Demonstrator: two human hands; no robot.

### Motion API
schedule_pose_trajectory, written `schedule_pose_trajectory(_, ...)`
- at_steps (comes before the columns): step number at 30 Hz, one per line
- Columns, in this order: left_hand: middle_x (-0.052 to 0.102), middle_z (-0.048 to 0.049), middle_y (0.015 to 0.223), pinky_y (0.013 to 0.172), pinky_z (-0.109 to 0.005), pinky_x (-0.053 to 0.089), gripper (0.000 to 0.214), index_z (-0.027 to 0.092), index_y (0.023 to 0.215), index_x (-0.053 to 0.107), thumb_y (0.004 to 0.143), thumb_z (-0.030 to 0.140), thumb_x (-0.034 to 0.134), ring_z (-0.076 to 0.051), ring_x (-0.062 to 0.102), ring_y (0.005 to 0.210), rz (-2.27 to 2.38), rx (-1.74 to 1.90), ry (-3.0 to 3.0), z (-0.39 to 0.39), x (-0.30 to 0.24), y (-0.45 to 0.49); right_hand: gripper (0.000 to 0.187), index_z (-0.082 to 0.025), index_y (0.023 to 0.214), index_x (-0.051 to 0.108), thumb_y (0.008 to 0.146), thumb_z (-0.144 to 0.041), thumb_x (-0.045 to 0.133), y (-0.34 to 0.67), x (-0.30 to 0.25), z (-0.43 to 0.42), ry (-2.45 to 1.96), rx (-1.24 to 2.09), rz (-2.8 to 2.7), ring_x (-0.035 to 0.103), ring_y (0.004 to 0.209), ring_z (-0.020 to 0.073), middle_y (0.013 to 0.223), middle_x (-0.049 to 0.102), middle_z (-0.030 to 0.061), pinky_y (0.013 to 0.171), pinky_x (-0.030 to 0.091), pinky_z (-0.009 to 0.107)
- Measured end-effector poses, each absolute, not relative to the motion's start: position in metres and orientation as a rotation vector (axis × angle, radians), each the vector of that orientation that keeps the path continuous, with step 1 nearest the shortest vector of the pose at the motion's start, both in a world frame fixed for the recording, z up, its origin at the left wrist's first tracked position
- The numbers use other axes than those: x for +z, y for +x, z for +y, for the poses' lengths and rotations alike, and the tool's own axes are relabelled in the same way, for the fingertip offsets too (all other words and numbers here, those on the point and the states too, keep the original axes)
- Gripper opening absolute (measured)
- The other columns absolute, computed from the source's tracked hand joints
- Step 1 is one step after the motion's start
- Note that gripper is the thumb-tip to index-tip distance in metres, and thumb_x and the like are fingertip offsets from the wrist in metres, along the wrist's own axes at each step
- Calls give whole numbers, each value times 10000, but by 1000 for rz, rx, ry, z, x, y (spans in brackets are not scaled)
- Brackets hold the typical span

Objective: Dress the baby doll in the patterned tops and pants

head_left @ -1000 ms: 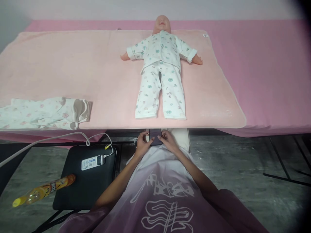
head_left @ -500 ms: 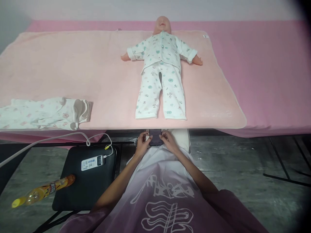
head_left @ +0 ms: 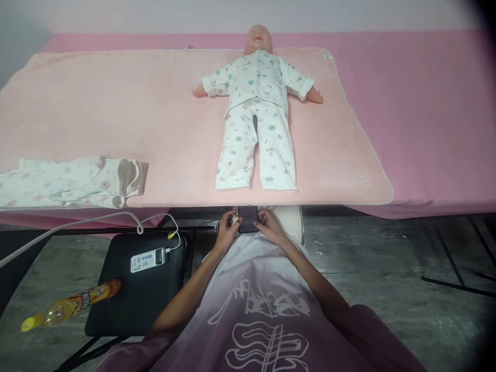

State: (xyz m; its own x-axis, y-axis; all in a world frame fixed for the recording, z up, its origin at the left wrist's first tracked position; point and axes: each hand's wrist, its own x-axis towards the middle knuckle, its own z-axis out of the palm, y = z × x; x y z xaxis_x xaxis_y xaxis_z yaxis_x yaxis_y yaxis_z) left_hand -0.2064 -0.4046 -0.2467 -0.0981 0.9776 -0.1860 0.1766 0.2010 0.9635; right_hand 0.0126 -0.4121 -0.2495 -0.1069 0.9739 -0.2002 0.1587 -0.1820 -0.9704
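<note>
Just below the table's front edge, a dark smartphone [head_left: 248,220] is held between both hands over my lap. My left hand [head_left: 229,225] grips its left side, thumb on the front. On the other side my right hand [head_left: 268,225] is closed on the phone, its thumb near the lower right of the screen. The phone's top end reaches the table edge. Beyond it, a baby doll [head_left: 259,39] lies on its back in a white printed jacket [head_left: 259,77] and matching trousers [head_left: 276,155]. Neither hand touches the doll.
Folded white baby clothes [head_left: 73,181] lie at the left of the pink mat [head_left: 170,119]. On a black stool [head_left: 132,305] to my left are a white power bank [head_left: 148,260] with a cable [head_left: 96,219] and a yellow-capped drink bottle [head_left: 73,305]. Metal legs [head_left: 445,253] stand at right.
My right thumb has shifted slightly at the phone's lower right. The view has tilted a little; the doll and clothes lie as before.
</note>
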Motion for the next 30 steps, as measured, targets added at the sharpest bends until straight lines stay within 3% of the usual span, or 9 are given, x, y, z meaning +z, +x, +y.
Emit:
schedule_pose_trajectory(6, 671, -28, 1019, 835, -275, 489, 394, 217, 1125, 746, 794, 408, 844, -167, 620, 883, 1483, 1067, 1157, -404, -254, -203, 279, -242, 1042, 601, 912, -459, 719, 13, -243, -413, -1416, 1385, -1326, 605, 867, 209, 979, 641, 27, 822, 508, 364)
schedule_pose_trajectory(11, 689, -26, 1008, 833, -282, 502, 362, 226, 1150, 755, 828, 381, 813, -167, 622, 854, 1485, 1032, 1156, -405, -253, -206, 376, -251, 1041, 584, 864, -502, 801, 9, -245, -413, -1423, 1365, -1319, 605, 821, 205, 949, 644, 15, 760, 508, 352)
schedule_pose_trajectory(15, 761, -66, 1167, 1011, -336, 529, 269, 241, 1120, 771, 898, 385, 723, -224, 696, 1092, 1462, 1045, 1094, -405, -249, -208, 390, -258, 1023, 576, 825, -481, 828, 7, -250, -413, -1426, 1333, -1320, 591, 801, 205, 924, 630, 10, 728, 501, 345)
schedule_pose_trajectory(18, 787, -78, 1230, 1123, -388, 504, 212, 246, 1048, 775, 943, 382, 652, -256, 694, 1214, 1448, 1054, 1040, -403, -246, -206, 331, -256, 1008, 588, 877, -499, 772, 8, -250, -412, -1419, 1324, -1313, 602, 827, 210, 943, 631, 19, 774, 509, 355)
schedule_pose_trajectory(21, 795, -72, 1094, 1049, -384, 542, 166, 241, 962, 748, 910, 394, 710, -254, 716, 1097, 1496, 1064, 1003, -398, -247, -201, 282, -259, 991, 605, 951, -531, 669, 10, -245, -411, -1419, 1345, -1299, 621, 877, 223, 961, 643, 29, 834, 521, 368)
schedule_pose_trajectory(25, 748, -29, 921, 912, -337, 557, 229, 231, 989, 738, 843, 393, 804, -208, 692, 893, 1553, 1056, 989, -395, -250, -195, 275, -260, 990, 614, 948, -530, 648, 12, -241, -410, -1433, 1360, -1285, 621, 879, 228, 953, 647, 29, 844, 518, 370)
schedule_pose_trajectory(30, 793, -69, 1088, 1098, -395, 523, 180, 232, 881, 719, 934, 403, 694, -250, 712, 1109, 1471, 1103, 997, -398, -247, -200, 277, -259, 974, 599, 933, -519, 688, 9, -243, -411, -1435, 1346, -1291, 623, 872, 227, 948, 646, 31, 828, 520, 375)
